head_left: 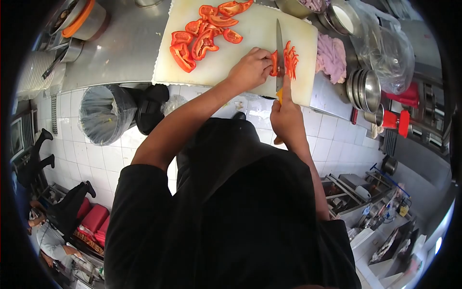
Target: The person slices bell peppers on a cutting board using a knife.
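My right hand (287, 118) grips the yellow handle of a kitchen knife (279, 45), its index finger stretched along toward the blade. The blade stands over the white cutting board (240, 45), pointing away from me. On the blade's left, my left hand (251, 70) has curled fingers that hold a piece of red bell pepper (274, 64) against the board. Thin pepper strips (290, 60) lie in a small pile just right of the blade. Several larger cut pieces of red pepper (206, 44) are heaped on the board's left part.
Metal bowls (368, 91), a purple cloth (331, 58) and a clear plastic bag (390, 53) are at the counter's right. A lined bin (107, 115) stands on the floor to my left. Containers (86, 21) sit at the far left. Other people are at the lower left.
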Tool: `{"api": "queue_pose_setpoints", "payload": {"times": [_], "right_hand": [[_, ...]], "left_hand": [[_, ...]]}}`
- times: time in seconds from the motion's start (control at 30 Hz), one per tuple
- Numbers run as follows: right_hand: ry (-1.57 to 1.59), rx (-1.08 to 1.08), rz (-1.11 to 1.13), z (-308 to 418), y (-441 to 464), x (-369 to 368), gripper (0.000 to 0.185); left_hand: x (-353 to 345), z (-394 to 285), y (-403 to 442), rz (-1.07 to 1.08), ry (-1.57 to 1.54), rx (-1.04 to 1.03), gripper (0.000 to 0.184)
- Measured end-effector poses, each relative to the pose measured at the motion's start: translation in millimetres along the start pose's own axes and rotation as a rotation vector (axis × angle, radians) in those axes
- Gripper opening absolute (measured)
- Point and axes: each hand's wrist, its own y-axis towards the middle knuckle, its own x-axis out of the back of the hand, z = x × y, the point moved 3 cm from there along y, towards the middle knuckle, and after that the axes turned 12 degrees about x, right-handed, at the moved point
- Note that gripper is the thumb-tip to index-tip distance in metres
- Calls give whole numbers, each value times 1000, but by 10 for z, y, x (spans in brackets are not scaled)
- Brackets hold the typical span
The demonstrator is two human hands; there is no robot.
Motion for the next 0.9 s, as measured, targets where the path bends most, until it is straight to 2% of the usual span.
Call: {"api": "queue_pose_setpoints", "payload": {"times": [0.07, 0.33, 0.43, 0.53, 0.63, 0.9], "right_hand": [[10, 4, -33, -72, 77, -82, 71], [-68, 257, -231, -457, 705, -144, 70], [-30, 215, -158, -456, 938, 18, 70], [129, 8, 8, -148, 773, 267, 70], [0, 74, -22, -115, 549, 246, 70], [-87, 23, 8, 146, 116, 121, 70]], "left_hand": [[-4, 6, 2, 4, 9, -7, 10], [10, -1, 27, 10, -4, -31, 12], [13, -4, 14, 9, 7, -26, 12], [19, -12, 6, -7, -17, -30, 11], [25, 6, 12, -10, -47, -18, 9], [31, 25, 9, 6, -58, -8, 6]]}}
